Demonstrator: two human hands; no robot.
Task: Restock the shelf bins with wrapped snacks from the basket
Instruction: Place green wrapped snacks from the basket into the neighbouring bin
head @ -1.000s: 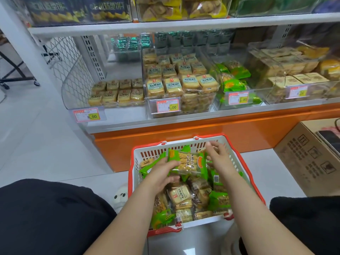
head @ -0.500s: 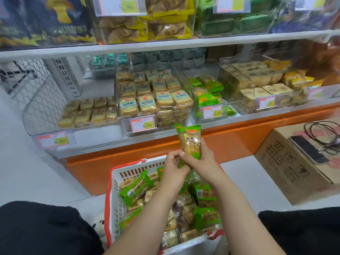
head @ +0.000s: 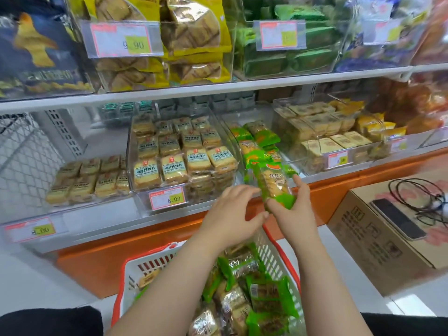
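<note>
Midway, lifted toward green-snack bin (head: 260, 144): light, crinkly, likely fragile green packet (head: 272, 184), pinched low by right hand (head: 294, 214); left hand (head: 232, 214) relaxed, empty beside.

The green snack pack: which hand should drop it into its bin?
Probably the right hand: it grips the green snack pack, just before the bin of green packs. The left hand holds nothing.

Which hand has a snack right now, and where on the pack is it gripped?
The right hand grips the green-wrapped snack by its lower end, thumb on one side and fingers up the other. The left hand holds nothing.
</note>
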